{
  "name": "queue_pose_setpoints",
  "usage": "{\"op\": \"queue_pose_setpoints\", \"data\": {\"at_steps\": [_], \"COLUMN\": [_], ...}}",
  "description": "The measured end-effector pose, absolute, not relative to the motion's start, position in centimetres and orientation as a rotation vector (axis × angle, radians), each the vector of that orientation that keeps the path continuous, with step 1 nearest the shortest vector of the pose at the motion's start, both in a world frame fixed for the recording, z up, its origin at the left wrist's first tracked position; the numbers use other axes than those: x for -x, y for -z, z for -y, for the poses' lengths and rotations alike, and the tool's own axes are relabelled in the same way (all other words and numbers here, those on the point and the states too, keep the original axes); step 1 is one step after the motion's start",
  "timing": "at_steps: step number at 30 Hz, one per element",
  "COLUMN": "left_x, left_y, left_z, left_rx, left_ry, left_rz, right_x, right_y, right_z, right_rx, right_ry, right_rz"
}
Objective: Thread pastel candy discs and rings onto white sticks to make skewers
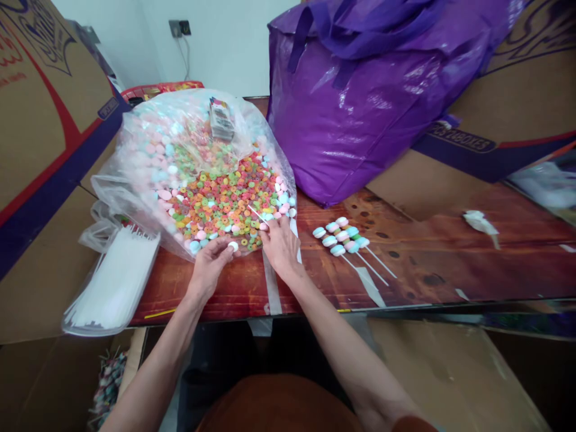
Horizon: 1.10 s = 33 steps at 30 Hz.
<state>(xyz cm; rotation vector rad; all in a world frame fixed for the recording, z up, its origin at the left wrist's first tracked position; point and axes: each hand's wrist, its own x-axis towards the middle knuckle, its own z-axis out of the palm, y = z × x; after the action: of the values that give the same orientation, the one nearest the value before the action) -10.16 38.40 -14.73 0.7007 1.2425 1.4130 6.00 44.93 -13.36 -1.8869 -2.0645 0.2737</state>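
My left hand [211,264] pinches a pale marshmallow [233,246] at the near edge of a clear plastic bag [108,183]. My right hand [281,243] holds a thin white stick [257,214], its bare end pointing up and left over the candy. Under and around both hands lie ring-shaped gummy candies [216,198] in red, orange, yellow and green, with pink, blue and white marshmallows [164,195] about them. To the right, several finished-looking candy skewers [345,237] of marshmallows and gummy rings rest side by side on the wooden table [315,288].
A bundle of white sticks [117,279] in plastic lies at the left table edge. A stack of small printed labels [221,120] sits on the bag. Behind stands a large purple bag [360,114]. Cardboard boxes [40,138] flank the table, and crumpled white tape [480,222] lies right.
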Motion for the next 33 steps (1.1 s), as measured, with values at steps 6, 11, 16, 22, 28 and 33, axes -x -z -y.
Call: {"op": "queue_pose_setpoints", "data": {"at_steps": [6, 11, 16, 22, 28, 33], "left_x": [9.9, 9.6, 9.6, 9.6, 9.6, 10.5], "left_y": [14.8, 14.5, 14.4, 14.5, 14.8, 15.2], "left_z": [-38.2, -38.2, -37.9, -37.4, -37.6, -37.8], "left_rx": [-0.795, -1.009, -1.137, -1.132, -1.010, -0.847], "left_ry": [-1.427, -1.381, -1.318, -1.295, -1.475, -1.495], "left_rz": [-1.222, -1.106, -1.025, -1.007, -1.118, -1.222], "right_x": [-6.2, -6.0, -6.0, -6.1, -7.2, -7.9], "right_y": [14.0, 14.2, 14.2, 14.9, 13.8, 13.0], "right_z": [-44.1, -42.0, -41.5, -41.9, -40.2, -37.3], "right_rx": [1.503, 1.156, 1.101, 1.189, 1.222, 1.203], "right_ry": [-0.538, -1.101, -1.224, -1.329, -1.129, -1.127], "right_rz": [1.787, 1.666, 1.652, 1.443, 1.575, 1.773]}}
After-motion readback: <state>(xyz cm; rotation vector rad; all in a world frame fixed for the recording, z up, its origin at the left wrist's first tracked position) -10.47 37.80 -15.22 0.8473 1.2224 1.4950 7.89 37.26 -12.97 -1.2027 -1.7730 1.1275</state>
